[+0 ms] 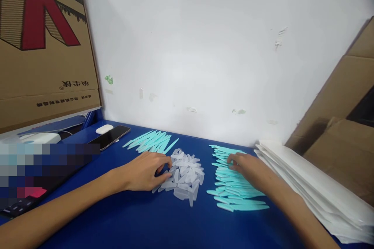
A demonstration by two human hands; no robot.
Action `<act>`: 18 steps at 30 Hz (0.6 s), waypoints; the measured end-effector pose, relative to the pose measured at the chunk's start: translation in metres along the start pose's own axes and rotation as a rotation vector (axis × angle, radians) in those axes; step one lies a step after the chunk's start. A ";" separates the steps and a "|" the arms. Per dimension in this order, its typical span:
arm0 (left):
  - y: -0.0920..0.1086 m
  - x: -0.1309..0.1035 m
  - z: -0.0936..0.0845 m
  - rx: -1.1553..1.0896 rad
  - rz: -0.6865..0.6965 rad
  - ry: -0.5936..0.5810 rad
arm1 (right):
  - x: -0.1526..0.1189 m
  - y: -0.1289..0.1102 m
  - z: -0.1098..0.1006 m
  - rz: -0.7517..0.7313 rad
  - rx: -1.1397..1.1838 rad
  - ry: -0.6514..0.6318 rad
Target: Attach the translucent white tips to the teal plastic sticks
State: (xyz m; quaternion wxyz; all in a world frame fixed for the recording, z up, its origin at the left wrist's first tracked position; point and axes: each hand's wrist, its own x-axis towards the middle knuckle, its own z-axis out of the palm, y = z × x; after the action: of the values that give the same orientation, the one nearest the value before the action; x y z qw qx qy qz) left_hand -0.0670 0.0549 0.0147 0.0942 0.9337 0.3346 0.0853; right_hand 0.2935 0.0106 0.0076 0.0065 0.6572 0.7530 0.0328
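Note:
A heap of small translucent white plastic sleeves point(185, 175) lies on the blue table point(163, 221). My left hand point(149, 171) reaches to its left edge, thumb and forefinger apart at the sleeves. To the right, slim turquoise plastic sticks point(233, 184) lie side by side in a long row; they taper, and their exact kind is unclear. My right hand point(245, 165) rests over the upper part of this row, fingers bent and slightly apart among the sticks. Another group of turquoise sticks point(150, 141) lies beyond my left hand.
A phone point(109, 137) and a white case point(104, 129) lie at the back left. A large cardboard box point(49, 70) stands on the left. White flat bags point(309, 190) are stacked at the right, beside brown cardboard point(341, 155). A white wall point(198, 46) closes off the back.

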 end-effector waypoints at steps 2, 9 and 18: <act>0.001 0.000 0.001 0.003 -0.022 0.003 | 0.001 -0.003 0.000 0.000 -0.011 0.001; -0.003 -0.002 -0.003 0.068 -0.019 -0.037 | 0.002 -0.004 0.000 -0.029 -0.027 0.025; -0.005 -0.001 -0.002 0.114 0.003 -0.067 | 0.001 -0.001 -0.004 -0.092 -0.062 0.133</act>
State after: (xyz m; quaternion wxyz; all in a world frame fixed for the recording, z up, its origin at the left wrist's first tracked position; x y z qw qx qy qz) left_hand -0.0717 0.0582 0.0154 0.0517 0.9404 0.3344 0.0350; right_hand 0.2922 0.0113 0.0121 -0.0216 0.6177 0.7798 0.0991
